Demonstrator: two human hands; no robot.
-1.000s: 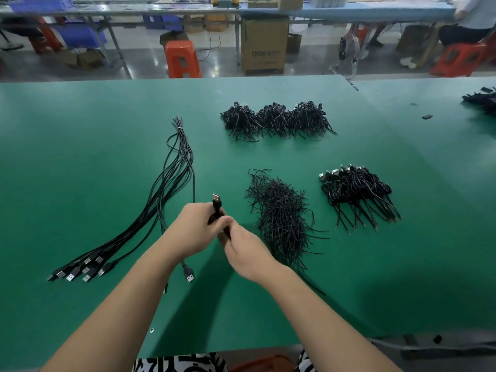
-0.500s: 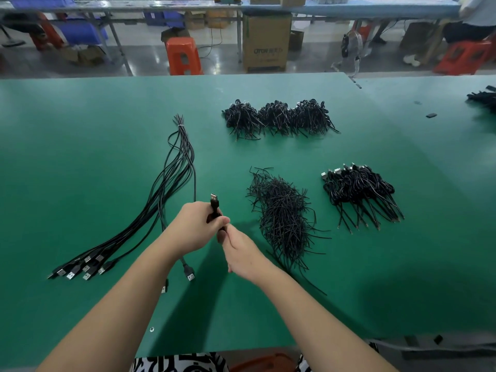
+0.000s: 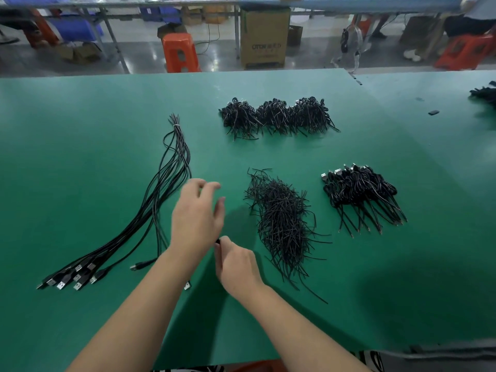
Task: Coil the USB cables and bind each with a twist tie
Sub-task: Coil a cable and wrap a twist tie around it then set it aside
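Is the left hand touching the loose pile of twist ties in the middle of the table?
No, the left hand hangs open beside the uncoiled cables, well apart from the twist ties.

A single head-worn, wide-angle camera looks forward and down over the green table, forearms entering from the bottom edge close below, the workshop floor beyond at the top.
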